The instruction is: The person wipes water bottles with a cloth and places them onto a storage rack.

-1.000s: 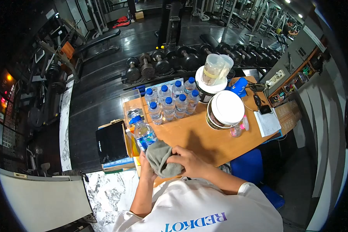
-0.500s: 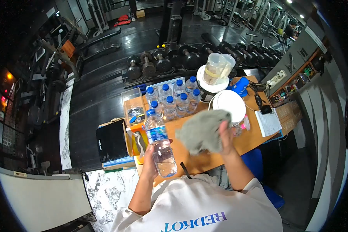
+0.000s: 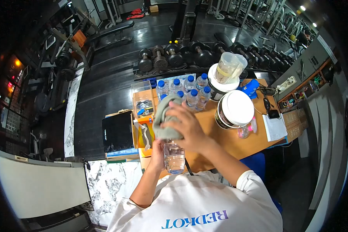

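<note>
A clear water bottle (image 3: 174, 157) is upright in front of my chest, its lower half showing. My left hand (image 3: 157, 155) grips it from the left side, fingers wrapped round it. Over its top and upper part lies a grey-green cloth (image 3: 164, 121), which hides the cap and label. My right hand (image 3: 187, 127) presses the cloth against the bottle, fingers curled over the fabric. Just beyond, several capped water bottles (image 3: 192, 98) with blue lids stand in rows on the wooden desk (image 3: 205, 133).
Right of the bottles stand a white-lidded tub (image 3: 237, 108) and clear plastic shakers (image 3: 227, 69) on another tub. A pink-topped spray bottle (image 3: 244, 131) and notebook (image 3: 273, 127) lie to the right. At left are a clear plastic box (image 3: 143, 96) and black box (image 3: 118, 132). Dumbbells (image 3: 176, 58) line a rack behind.
My right hand has brought the cloth left from over the desk onto the bottle's upper part. The left hand still holds the bottle. The view has shifted slightly.
</note>
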A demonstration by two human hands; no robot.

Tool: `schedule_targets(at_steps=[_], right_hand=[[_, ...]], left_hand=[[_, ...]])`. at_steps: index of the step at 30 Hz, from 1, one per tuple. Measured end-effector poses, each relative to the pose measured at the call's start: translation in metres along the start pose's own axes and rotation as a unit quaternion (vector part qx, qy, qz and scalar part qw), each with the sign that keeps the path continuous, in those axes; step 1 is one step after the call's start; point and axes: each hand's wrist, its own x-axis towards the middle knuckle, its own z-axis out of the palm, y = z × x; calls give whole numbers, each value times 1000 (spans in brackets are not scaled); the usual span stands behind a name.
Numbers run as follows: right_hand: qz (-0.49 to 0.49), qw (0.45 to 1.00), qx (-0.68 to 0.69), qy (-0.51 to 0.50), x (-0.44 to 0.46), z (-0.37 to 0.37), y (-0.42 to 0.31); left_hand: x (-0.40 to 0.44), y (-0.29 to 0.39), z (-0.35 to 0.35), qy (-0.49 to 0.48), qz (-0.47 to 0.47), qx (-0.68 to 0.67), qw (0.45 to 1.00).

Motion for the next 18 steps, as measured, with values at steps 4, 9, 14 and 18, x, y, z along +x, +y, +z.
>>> schedule_targets(at_steps=[4,9,14,18], right_hand=[[-58,994,56,-73,-37,27,-31],[-48,968,212,-128,-74,34,-31],[206,908,364,-34,-113,18,12],[419,655,620,105,-115,-4,44]], left_hand=[[10,0,-30,-8,41,-155,987],[7,12,-22,120,83,-42,988],[4,7,-4,130,97,-42,986],[8,1,1,123,174,63,975]])
